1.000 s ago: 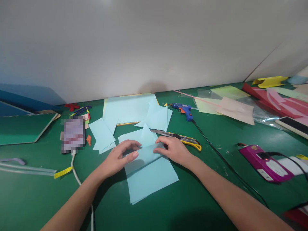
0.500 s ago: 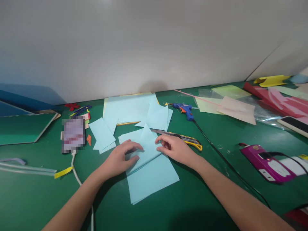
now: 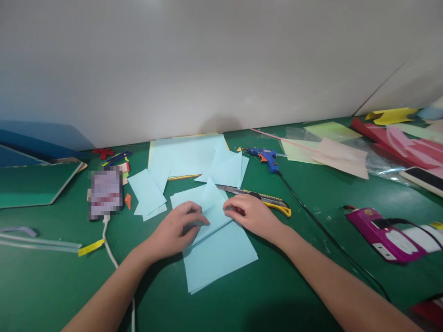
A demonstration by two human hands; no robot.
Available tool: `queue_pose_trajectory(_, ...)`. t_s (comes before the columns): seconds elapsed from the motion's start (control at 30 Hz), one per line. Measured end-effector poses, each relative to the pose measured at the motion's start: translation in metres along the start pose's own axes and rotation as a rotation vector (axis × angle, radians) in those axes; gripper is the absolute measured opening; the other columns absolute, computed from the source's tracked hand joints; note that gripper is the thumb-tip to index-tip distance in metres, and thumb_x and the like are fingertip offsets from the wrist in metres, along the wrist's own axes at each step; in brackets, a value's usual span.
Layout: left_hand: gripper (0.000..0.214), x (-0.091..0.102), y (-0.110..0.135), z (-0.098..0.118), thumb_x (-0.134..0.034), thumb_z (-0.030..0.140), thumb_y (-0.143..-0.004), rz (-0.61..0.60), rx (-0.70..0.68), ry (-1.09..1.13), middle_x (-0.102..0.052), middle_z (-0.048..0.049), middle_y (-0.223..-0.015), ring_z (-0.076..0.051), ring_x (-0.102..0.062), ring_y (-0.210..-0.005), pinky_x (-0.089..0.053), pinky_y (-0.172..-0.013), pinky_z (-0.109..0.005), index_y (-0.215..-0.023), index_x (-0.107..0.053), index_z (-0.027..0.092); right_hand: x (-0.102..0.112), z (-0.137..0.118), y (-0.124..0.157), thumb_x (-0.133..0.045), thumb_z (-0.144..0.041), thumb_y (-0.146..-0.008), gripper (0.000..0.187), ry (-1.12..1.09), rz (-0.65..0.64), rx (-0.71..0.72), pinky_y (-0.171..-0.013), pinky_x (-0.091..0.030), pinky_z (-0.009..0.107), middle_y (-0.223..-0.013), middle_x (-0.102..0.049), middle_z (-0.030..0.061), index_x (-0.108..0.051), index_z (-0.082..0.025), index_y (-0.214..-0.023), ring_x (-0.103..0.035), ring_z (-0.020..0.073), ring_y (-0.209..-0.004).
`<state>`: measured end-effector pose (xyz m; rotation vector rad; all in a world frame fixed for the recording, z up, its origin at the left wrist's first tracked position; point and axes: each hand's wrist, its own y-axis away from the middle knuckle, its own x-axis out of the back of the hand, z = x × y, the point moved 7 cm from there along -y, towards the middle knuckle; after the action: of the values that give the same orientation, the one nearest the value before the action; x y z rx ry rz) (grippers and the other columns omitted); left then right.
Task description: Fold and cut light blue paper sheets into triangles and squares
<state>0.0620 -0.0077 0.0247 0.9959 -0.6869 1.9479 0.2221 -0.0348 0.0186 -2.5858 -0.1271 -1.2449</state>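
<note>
On the bench [image 3: 270, 290], a folded blue paper [image 3: 216, 216] lies between the left hand [image 3: 176, 228] and right hand [image 3: 255, 215], near both, its long edge slanting from near left to far right. The left is half open, loosely curled over it; whether the right's nearly closed fingertips pinch it, I cannot tell.

L hand [image 3: 175, 229] now a bit further R, w/ index fingertip [image 3: 206, 222] lower over blue paper [image 3: 216, 213] vs b4.

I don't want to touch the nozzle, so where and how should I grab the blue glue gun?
Take the blue glue gun by its handle, probably with the right hand coming from the near right: it lies on its side, handle angled toward you, nozzle pointing left. Mind the black cord at the handle's end.
</note>
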Motion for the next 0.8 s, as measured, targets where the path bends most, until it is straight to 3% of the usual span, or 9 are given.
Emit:
queue_pose_trajectory(0.17,0.039,-0.0001,-0.0004,0.0053,-0.037,0.011,-0.088,-0.023,-0.070,-0.041,-0.049,-0.0061,-0.136,-0.025,-0.048,-0.119,-0.042,-0.097,-0.044,-0.112,-0.064,0.026,-0.0017,-0.0036,0.0004,-0.058,-0.016,-0.086,0.008,0.033,-0.020,0.024,-0.069,-0.042,0.029,-0.079,-0.065,0.0032,-0.065,-0.018,-0.086,-0.058,0.0169,-0.076)
queue_pose_trajectory(0.6,0.047,-0.0046,0.0010,0.0015,-0.036,0.006,-0.086,-0.085,-0.081,-0.004,-0.054,-0.0018,-0.137,-0.023,-0.044,-0.124,-0.042,-0.100,-0.045,-0.122,-0.060,0.025,-0.0006,0.0034,-0.0004,-0.064,-0.019,-0.083,0.001,0.070,-0.019,-0.048,-0.060,-0.034,0.025,-0.064,-0.051,-0.0025,-0.063,-0.018,-0.083,-0.050,0.0138,-0.064)
queue_pose_trajectory(0.8,0.044,-0.0045,0.0008,-0.0001,-0.037,0.009,-0.089,-0.078,-0.079,0.012,-0.055,-0.0019,-0.136,-0.024,-0.045,-0.123,-0.043,-0.098,-0.045,-0.122,-0.061,0.026,0.0003,0.0045,-0.0013,-0.064,-0.016,-0.082,0.008,0.031,-0.015,-0.065,-0.058,-0.032,0.024,-0.062,-0.049,-0.0037,-0.060,-0.018,-0.075,-0.047,0.0126,-0.062)
